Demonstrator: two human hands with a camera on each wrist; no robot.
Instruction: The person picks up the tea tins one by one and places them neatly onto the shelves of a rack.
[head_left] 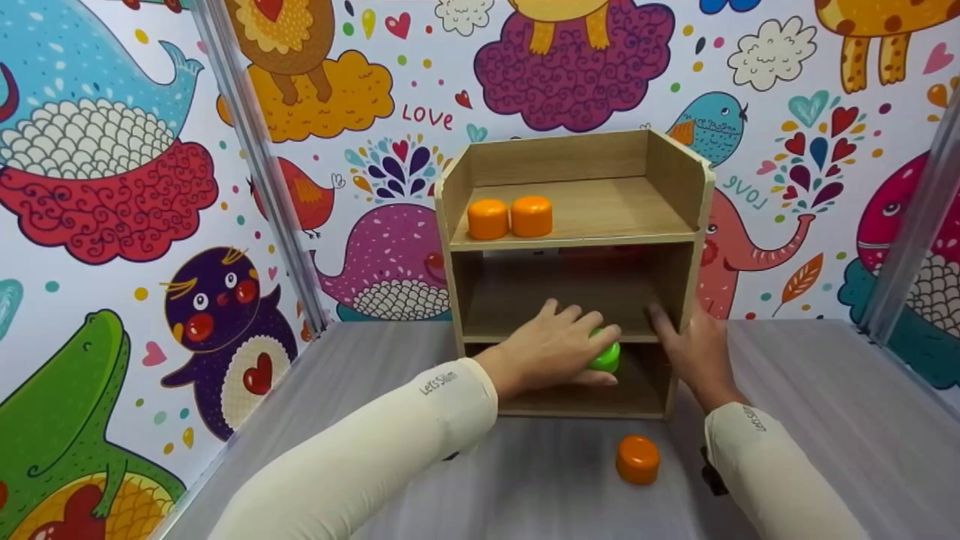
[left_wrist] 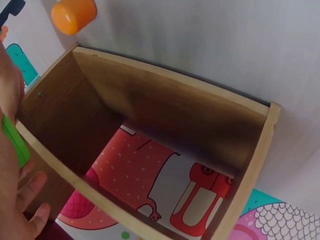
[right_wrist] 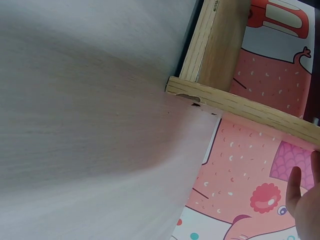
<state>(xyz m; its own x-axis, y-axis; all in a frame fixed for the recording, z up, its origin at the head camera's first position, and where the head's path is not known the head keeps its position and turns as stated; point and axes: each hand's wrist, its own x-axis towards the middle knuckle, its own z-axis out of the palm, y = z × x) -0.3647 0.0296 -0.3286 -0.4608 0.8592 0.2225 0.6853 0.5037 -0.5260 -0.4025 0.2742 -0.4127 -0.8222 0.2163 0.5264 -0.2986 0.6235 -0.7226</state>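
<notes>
My left hand (head_left: 551, 349) is in front of the lower part of a wooden shelf unit (head_left: 574, 242), pinching a small green cylinder (head_left: 606, 358) between thumb and fingers. Part of the green cylinder is hidden behind the fingers. My right hand (head_left: 701, 356) grips the unit's right side panel, its thumb at the front edge and the other fingers along the outside. In the right wrist view, those fingers (right_wrist: 296, 187) appear beside the panel. Two orange cylinders (head_left: 487, 219) with rounded edges stand side by side on the top shelf, at its left front.
Another orange cylinder (head_left: 638, 460) stands on the grey table (head_left: 555, 480) in front of the unit, near the right forearm. Behind the unit is a wall (head_left: 420, 90) printed with cartoon animals. A metal corner post (head_left: 262, 150) rises at the left.
</notes>
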